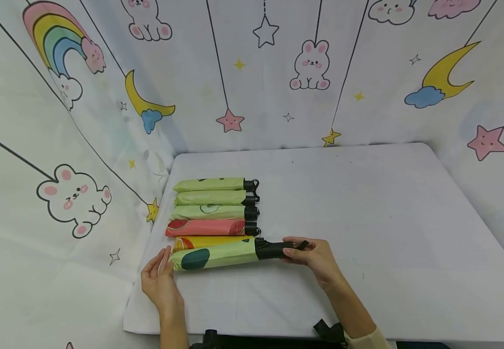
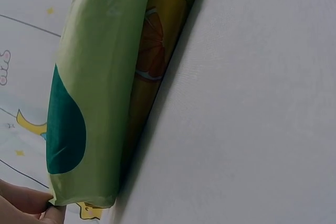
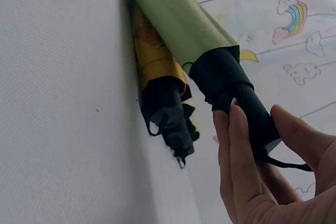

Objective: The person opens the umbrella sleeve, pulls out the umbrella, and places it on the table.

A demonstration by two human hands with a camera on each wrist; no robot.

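Note:
A folded light green umbrella with dark green spots (image 1: 230, 255) is held at both ends, above the table and partly over a yellow umbrella with orange slices (image 1: 210, 241). My right hand (image 1: 315, 259) grips its black handle; in the right wrist view the fingers and thumb lie on either side of the handle (image 3: 226, 77). At the other end my left hand (image 1: 162, 283) pinches the cover's tip, and the left wrist view shows thumb and finger (image 2: 31, 203) at the corner of the green cover (image 2: 100, 87). The yellow umbrella (image 2: 163, 40) lies beneath.
Behind the yellow umbrella lie a red watermelon-print umbrella (image 1: 205, 228) and several light green ones (image 1: 210, 198) in a row, handles to the right. They rest on a white table (image 1: 365, 218). A patterned cloth (image 1: 260, 72) hangs behind. Black straps (image 1: 330, 332) lie at the front edge.

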